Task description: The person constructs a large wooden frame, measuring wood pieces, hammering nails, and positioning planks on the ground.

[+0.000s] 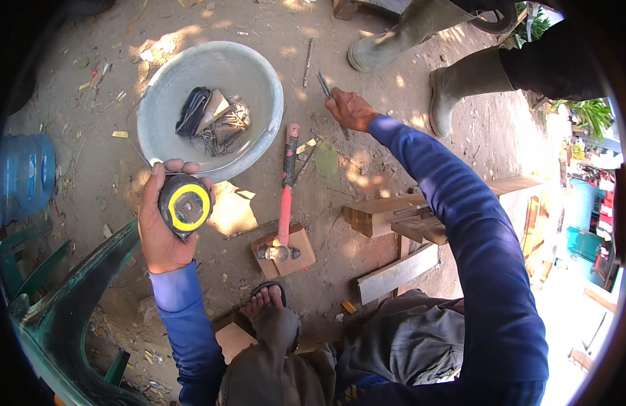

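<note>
Technician: Where is the tape measure (188, 207), and how does each hand stand?

Supervisor: The tape measure lies in the left hand (163, 238), beside the near rim of the grey basin (261, 101) as seen from the head. The left fingers are curled around its case. The right hand (354, 110), well apart to the right of the basin, is clamped on a slim grey tool (324, 84); its exact kind cannot be told.

Technician: How will each handle?

Supervisor: The tape measure is probably compact, fairly light and stiff-cased, though a hard drop could damage it. It is best gripped around the dark edge. The slim tool is probably light and rigid, may roll between fingers, and suits a mid-length hold.

Technician: Is any writing readable?

Supervisor: None on the tape measure; its yellow ring and grey centre show nothing legible. The slim tool appears too small to tell
</note>
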Demonstrator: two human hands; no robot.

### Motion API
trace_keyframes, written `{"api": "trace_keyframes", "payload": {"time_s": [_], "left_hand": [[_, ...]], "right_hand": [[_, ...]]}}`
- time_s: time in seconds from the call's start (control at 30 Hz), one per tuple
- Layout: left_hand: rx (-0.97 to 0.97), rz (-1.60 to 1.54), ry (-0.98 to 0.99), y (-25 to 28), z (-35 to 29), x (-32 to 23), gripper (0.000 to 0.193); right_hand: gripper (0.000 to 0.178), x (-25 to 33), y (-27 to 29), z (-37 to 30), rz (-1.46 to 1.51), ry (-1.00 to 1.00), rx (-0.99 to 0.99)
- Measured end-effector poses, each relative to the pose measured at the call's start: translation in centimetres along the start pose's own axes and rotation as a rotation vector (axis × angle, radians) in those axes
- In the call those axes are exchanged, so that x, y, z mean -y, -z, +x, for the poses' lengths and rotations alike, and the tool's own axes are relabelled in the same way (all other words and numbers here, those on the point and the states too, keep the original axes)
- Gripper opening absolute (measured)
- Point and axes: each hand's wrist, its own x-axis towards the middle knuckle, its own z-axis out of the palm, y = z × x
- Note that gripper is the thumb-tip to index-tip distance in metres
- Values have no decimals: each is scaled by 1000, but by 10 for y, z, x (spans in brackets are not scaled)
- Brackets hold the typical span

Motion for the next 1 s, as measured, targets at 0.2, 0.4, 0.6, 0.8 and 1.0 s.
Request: {"api": "trace_keyframes", "payload": {"time_s": [0.2,0.4,0.6,0.8,1.0], "left_hand": [[6,-24,-27,10,1,-14,32],[31,-25,-37,3,6,6,31],[-92,136,-206,0,-4,-8,42],[42,69,-112,-33,8,-23,42],[135,89,-117,-66,-10,-41,44]], "right_hand": [[42,75,53,3,815,-330,248],[41,113,93,-27,911,-457,241],[56,195,49,-42,770,-457,62],[50,240,-53,-121,624,-757,-262],[33,241,-109,-124,539,-723,-223]]}}
